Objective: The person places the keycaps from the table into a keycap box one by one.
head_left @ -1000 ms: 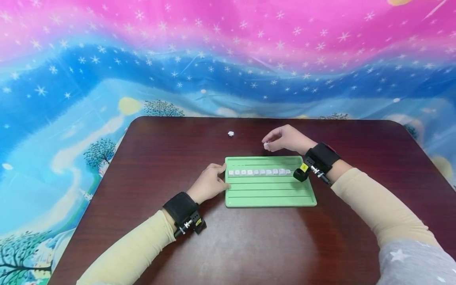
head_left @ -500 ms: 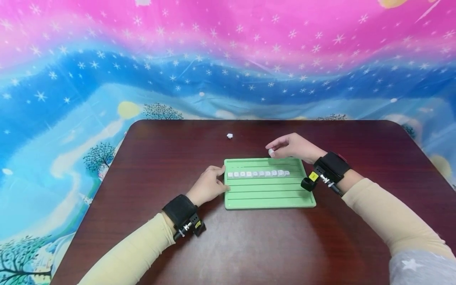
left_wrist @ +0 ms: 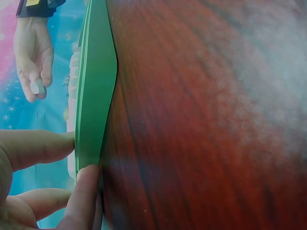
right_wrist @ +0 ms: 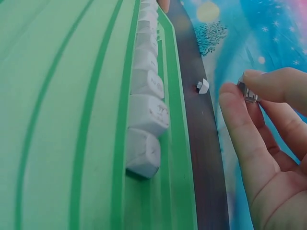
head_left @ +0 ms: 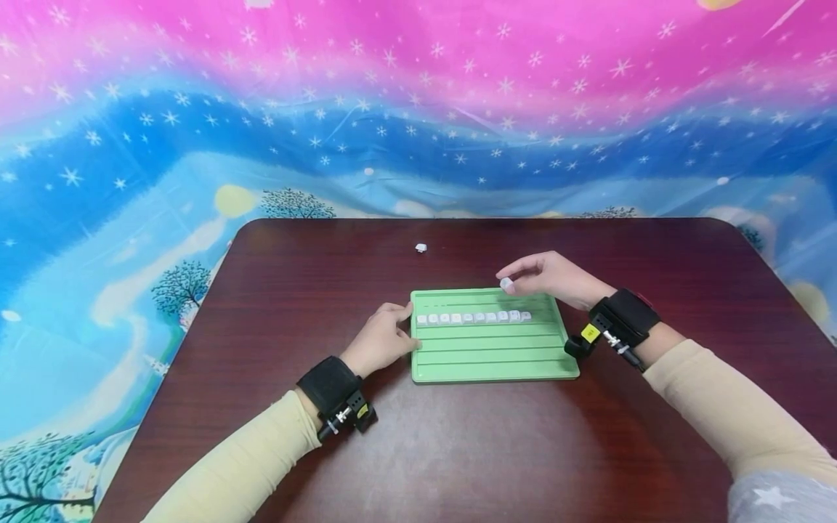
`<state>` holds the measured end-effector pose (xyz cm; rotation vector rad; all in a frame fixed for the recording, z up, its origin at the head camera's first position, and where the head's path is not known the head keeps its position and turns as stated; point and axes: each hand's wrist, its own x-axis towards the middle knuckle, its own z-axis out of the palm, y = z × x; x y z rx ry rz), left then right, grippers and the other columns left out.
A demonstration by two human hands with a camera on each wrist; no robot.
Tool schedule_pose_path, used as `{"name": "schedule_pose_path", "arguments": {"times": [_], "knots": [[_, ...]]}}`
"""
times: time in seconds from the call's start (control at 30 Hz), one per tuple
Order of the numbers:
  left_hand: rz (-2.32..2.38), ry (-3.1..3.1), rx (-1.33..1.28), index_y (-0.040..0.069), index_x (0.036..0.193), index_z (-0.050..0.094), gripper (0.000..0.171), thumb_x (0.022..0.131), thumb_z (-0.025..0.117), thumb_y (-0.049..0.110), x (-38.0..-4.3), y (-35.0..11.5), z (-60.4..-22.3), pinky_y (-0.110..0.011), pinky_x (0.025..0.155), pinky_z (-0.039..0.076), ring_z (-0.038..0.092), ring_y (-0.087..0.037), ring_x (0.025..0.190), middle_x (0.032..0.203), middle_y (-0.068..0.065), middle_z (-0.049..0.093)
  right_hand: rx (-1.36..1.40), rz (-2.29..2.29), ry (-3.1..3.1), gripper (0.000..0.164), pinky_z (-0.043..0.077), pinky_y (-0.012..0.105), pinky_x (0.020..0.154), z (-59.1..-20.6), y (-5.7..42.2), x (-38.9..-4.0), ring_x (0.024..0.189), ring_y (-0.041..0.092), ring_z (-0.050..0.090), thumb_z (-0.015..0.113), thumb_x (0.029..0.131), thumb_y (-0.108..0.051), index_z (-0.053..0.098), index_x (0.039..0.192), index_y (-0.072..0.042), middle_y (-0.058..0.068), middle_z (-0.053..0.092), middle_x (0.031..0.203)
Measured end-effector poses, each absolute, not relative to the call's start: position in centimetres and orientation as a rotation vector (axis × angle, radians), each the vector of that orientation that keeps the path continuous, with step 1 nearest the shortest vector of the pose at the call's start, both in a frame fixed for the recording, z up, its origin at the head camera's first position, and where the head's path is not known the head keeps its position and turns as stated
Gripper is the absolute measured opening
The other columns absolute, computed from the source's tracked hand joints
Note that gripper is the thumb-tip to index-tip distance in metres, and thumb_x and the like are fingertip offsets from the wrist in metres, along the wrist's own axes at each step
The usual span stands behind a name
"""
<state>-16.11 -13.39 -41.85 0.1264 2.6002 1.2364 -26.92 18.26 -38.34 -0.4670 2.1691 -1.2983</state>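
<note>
A green grooved tray (head_left: 493,369) lies on the table, with a row of white keycaps (head_left: 467,318) in one groove. My left hand (head_left: 379,340) holds the tray's left edge; in the left wrist view its thumb (left_wrist: 85,184) and a finger (left_wrist: 48,146) touch the rim. My right hand (head_left: 556,280) is over the tray's back edge, pinching a white keycap (head_left: 506,283) between thumb and fingers. In the right wrist view, the grey underside of that keycap (right_wrist: 248,93) shows. The row's right-end keycap (right_wrist: 144,153) has groove free beside it.
One loose white keycap (head_left: 421,248) lies on the dark wooden table (head_left: 314,276) behind the tray. A patterned cloth (head_left: 418,131) hangs beyond the table's back edge. Wrist straps with small cameras sit on both wrists.
My right hand has come nearer and to the right with the keycap, from behind the tray to over its back edge. My left hand has stayed at the tray's left edge.
</note>
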Motion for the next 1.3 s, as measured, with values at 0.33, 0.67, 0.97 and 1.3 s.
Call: {"name": "schedule_pose_path", "arguments": {"times": [0.33, 0.67, 0.97, 1.3], "knots": [[1.215, 2.608, 0.112, -0.004, 0.152, 0.041, 0.074, 0.089, 0.079, 0.006, -16.2, -13.3, -42.0, -0.026, 0.071, 0.05, 0.058, -0.012, 0.076, 0.148, -0.023, 0.045, -0.405, -1.332, 2.158, 0.047, 0.053, 0.039, 0.097, -38.5, 20.1, -25.8, 0.108, 0.026, 0.07, 0.075, 0.095, -0.015, 0.062, 0.135, 0.005, 0.021, 0.063, 0.133], [1.219, 2.598, 0.117, -0.004, 0.152, 0.04, 0.074, 0.089, 0.079, 0.006, -16.0, -13.3, -41.8, -0.027, 0.07, 0.05, 0.058, -0.013, 0.077, 0.148, -0.023, 0.045, -0.408, -1.471, 2.055, 0.046, 0.054, 0.033, 0.089, -39.8, 20.9, -25.2, 0.103, 0.019, 0.066, 0.074, 0.093, -0.006, 0.059, 0.134, 0.011, 0.023, 0.059, 0.134], [1.229, 2.594, 0.121, -0.002, 0.153, 0.04, 0.075, 0.09, 0.078, 0.007, -16.1, -13.4, -41.8, -0.027, 0.07, 0.049, 0.057, -0.013, 0.077, 0.149, -0.022, 0.043, -0.437, -1.426, 2.135, 0.037, 0.055, 0.033, 0.086, -39.8, 21.6, -24.7, 0.098, 0.02, 0.066, 0.074, 0.093, -0.008, 0.064, 0.123, 0.01, 0.021, 0.06, 0.127], [1.212, 2.602, 0.115, -0.003, 0.153, 0.04, 0.075, 0.09, 0.079, 0.007, -16.2, -13.4, -41.9, -0.027, 0.072, 0.05, 0.058, -0.013, 0.078, 0.149, -0.022, 0.044, -0.447, -1.259, 2.259, 0.035, 0.053, 0.034, 0.089, -39.7, 22.7, -24.5, 0.104, 0.022, 0.064, 0.076, 0.093, -0.014, 0.069, 0.124, 0.0, 0.015, 0.069, 0.121]]}}
